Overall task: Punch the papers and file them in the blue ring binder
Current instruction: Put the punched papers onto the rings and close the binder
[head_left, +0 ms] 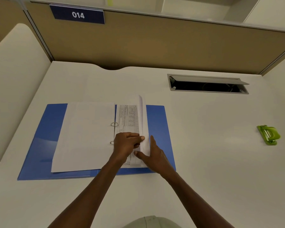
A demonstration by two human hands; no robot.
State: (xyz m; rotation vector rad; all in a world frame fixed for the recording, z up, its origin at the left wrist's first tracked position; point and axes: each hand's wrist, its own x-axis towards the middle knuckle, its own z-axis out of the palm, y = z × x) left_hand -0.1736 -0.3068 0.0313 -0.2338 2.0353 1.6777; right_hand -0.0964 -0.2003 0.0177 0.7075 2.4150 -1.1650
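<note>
The blue ring binder (156,122) lies open flat on the white desk. A stack of white papers (84,137) rests on its left half, threaded on two metal rings (114,124). On the right half, printed sheets (127,117) lie flat, and a few sheets (142,122) stand lifted on edge. My left hand (126,144) pinches the near part of those lifted sheets, thumb on top. My right hand (153,153) presses against them from the right, fingers spread. A green hole punch (268,134) sits far right on the desk, apart from both hands.
An open cable hatch (207,84) with a grey lid is set into the desk at the back right. A tan partition with a blue "014" sign (77,14) stands behind the desk. A cream panel (15,79) borders the left side.
</note>
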